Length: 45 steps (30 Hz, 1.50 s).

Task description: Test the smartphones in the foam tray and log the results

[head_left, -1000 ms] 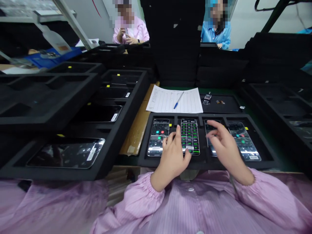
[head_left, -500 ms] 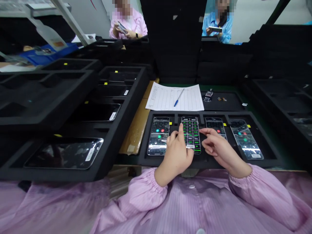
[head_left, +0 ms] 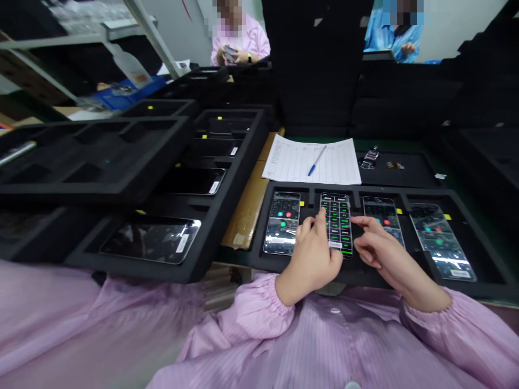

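Phone factory line, pretty much for sure. Right under the left hand [head_left: 312, 265] and right hand [head_left: 391, 259], a black foam tray [head_left: 259, 254] of smartphones [head_left: 281, 222] lit up with test screens. More foam trays [head_left: 211, 237] off to the left of the hands, a ruled paper form [head_left: 312, 159] just beyond them, and co-workers in pink smock [head_left: 243, 43] and blue smock [head_left: 391, 38] way out ahead.

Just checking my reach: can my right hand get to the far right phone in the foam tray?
Probably yes. The right hand is close to the far right phone, which lies uncovered in the foam tray; nothing stands between them.
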Motion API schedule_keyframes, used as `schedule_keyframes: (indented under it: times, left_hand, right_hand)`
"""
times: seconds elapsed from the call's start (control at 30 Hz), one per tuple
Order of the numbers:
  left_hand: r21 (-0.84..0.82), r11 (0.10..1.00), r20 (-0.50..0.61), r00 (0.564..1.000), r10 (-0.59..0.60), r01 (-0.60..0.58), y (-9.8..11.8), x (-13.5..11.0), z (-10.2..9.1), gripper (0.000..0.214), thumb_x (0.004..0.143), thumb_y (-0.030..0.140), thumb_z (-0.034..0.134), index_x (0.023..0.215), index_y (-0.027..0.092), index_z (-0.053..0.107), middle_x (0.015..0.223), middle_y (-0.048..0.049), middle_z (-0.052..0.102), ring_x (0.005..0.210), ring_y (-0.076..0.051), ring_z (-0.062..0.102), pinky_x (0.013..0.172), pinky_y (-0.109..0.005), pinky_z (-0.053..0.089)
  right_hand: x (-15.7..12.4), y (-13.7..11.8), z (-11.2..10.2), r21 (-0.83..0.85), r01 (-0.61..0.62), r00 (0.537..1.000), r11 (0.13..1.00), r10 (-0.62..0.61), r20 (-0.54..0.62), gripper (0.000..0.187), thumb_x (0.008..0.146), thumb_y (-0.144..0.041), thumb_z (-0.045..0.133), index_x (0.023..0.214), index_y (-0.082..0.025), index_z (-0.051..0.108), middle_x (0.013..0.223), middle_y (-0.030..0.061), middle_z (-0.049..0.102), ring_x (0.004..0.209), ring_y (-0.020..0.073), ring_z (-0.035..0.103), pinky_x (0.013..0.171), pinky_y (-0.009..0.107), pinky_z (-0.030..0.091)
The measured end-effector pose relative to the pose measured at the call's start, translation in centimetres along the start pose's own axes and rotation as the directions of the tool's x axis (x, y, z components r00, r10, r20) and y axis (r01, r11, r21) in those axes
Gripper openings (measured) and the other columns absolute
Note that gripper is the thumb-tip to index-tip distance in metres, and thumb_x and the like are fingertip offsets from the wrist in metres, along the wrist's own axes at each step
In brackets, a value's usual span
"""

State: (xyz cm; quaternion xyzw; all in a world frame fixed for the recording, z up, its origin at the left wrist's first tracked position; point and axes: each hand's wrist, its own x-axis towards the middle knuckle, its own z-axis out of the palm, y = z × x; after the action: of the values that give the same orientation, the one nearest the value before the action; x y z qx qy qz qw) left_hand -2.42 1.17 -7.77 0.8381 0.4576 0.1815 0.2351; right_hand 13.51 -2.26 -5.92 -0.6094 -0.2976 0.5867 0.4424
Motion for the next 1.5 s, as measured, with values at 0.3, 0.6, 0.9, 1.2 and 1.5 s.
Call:
schedule_keyframes:
  times: [0.3, 0.6, 0.9, 1.2, 1.5]
  left_hand:
    - [-0.015, 0.999, -0.271, 0.962, -0.035, 0.032, -1.9, -2.1, -2.7, 0.056, 0.091, 0.023, 0.039, 0.146, 0.013, 0.044, 0.142, -0.0144, 0.057, 0.131, -0.031, 0.045, 0.111, -0.053, 0.037]
    - [0.271, 0.941, -0.299, 0.947, -0.119, 0.204, -5.0, -1.4, -4.1, 0.045, 0.091, 0.021, 0.043, 0.129, 0.017, 0.067, 0.153, -0.0201, 0.045, 0.139, -0.04, 0.039, 0.106, -0.063, 0.037]
    - [0.276, 0.949, -0.332, 0.942, -0.054, 0.152, -5.5, -2.9, -4.1, 0.044, 0.089, 0.018, 0.043, 0.123, 0.016, 0.071, 0.152, -0.02, 0.046, 0.138, -0.039, 0.041, 0.106, -0.061, 0.039]
    - [0.33, 0.942, -0.266, 0.963, 0.026, 0.066, -5.6, -3.2, -3.5, 0.043, 0.087, 0.018, 0.046, 0.122, 0.018, 0.072, 0.157, -0.0192, 0.042, 0.139, -0.041, 0.04, 0.103, -0.061, 0.041]
    - [0.356, 0.933, -0.305, 0.951, 0.057, 0.058, -6.0, -3.0, -3.4, 0.049, 0.09, 0.019, 0.043, 0.133, 0.013, 0.064, 0.156, -0.0223, 0.041, 0.14, -0.041, 0.04, 0.105, -0.06, 0.041]
  right_hand:
    - [1.0, 0.6, -1.0, -0.766, 0.416, 0.803, 0.49, -0.593, 0.057, 0.049, 0.084, -0.023, 0.045, 0.133, -0.017, 0.049, 0.108, 0.0118, 0.07, 0.108, 0.0284, 0.065, 0.093, 0.046, 0.051]
    - [2.3, 2.9, -0.9, -0.858, 0.483, 0.712, 0.175, -0.649, 0.268, 0.04, 0.089, -0.015, 0.036, 0.126, -0.017, 0.05, 0.129, 0.0111, 0.068, 0.146, 0.031, 0.038, 0.119, 0.062, 0.023]
    - [1.3, 3.4, -1.4, -0.864, 0.487, 0.675, 0.129, -0.683, 0.279, 0.032, 0.089, -0.013, 0.036, 0.116, -0.019, 0.052, 0.119, 0.0099, 0.071, 0.137, 0.0307, 0.049, 0.117, 0.059, 0.025]
    - [-0.1, 3.2, -3.1, -0.873, 0.465, 0.601, 0.148, -0.777, 0.188, 0.034, 0.09, -0.013, 0.038, 0.121, -0.022, 0.053, 0.12, 0.0066, 0.07, 0.135, 0.0292, 0.051, 0.116, 0.058, 0.026]
    - [0.5, 3.6, -1.8, -0.836, 0.536, 0.671, 0.115, -0.659, 0.339, 0.039, 0.09, -0.012, 0.036, 0.127, -0.018, 0.046, 0.125, 0.0086, 0.068, 0.144, 0.0295, 0.04, 0.121, 0.062, 0.016]
